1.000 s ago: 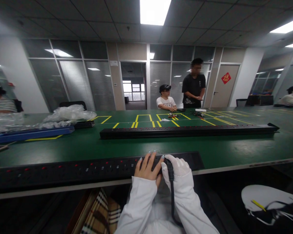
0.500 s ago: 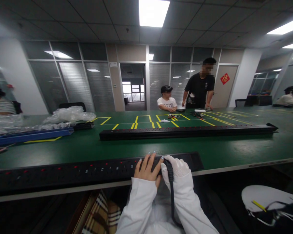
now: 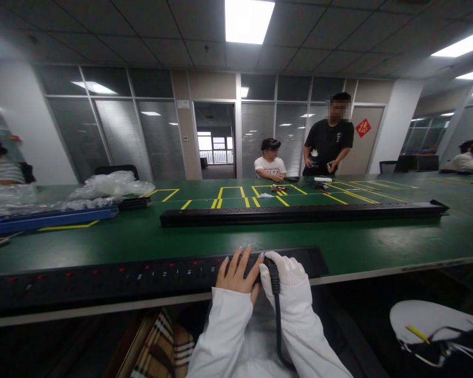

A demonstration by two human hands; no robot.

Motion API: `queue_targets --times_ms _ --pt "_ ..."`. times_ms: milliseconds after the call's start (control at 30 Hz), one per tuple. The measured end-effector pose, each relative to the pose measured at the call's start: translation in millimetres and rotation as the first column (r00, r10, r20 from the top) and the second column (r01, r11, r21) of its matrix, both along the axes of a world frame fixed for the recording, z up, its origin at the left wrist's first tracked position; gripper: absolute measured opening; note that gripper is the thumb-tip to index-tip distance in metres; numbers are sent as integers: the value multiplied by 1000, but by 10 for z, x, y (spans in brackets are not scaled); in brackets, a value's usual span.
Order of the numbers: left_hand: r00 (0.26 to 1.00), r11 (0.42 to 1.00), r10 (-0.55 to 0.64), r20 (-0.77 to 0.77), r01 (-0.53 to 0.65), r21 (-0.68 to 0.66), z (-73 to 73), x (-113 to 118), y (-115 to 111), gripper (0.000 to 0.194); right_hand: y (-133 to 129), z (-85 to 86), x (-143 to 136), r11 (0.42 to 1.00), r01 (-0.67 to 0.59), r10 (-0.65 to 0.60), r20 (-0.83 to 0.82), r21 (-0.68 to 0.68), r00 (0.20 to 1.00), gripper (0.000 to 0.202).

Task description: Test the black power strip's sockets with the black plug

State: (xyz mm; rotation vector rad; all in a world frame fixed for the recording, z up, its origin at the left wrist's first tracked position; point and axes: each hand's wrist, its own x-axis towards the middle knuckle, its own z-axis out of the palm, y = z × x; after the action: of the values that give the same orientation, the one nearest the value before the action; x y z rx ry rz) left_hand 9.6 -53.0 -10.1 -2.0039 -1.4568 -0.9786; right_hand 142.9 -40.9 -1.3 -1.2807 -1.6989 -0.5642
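Note:
A long black power strip [image 3: 110, 279] with red marks and white numbers lies along the front edge of the green table. Across its right part rests my left hand [image 3: 238, 273], bare, fingers spread flat on the surface. Beside it my right hand [image 3: 288, 270], in a white glove, is closed around a black power plug [image 3: 274, 275]. From the plug a black cord [image 3: 278, 323] drops toward my lap. The plug's front end is against the strip, partly hidden by my fingers, so I cannot tell whether it sits in a socket.
A second black power strip [image 3: 299, 212] lies farther back on the table [image 3: 142, 244]. Clear plastic wrap [image 3: 112, 185] and a blue rail [image 3: 51, 220] are at left. Two people are across the table, one seated [image 3: 270, 161], one standing [image 3: 329, 139]. A white stool [image 3: 433, 317] holds cables, lower right.
Both my hands stay in the same place on the strip. Across the table, the standing person has straightened and lifted a hand off the tabletop.

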Motion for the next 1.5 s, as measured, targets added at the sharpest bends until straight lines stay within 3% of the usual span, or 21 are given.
queue_targets --times_ms 433,667,1500 --pt "1000 1000 7 -19 -7 -6 3 -8 -8 58 -25 11 33 999 -39 40 37 -23 999 28" --pt "1000 1000 11 -19 -11 -23 8 -7 -22 57 -20 14 2 1000 -14 14 2 17 1000 30" --pt "999 999 21 -24 -22 -39 31 -10 -12 56 -27 15 -3 999 1 -1 -3 -44 1000 29"
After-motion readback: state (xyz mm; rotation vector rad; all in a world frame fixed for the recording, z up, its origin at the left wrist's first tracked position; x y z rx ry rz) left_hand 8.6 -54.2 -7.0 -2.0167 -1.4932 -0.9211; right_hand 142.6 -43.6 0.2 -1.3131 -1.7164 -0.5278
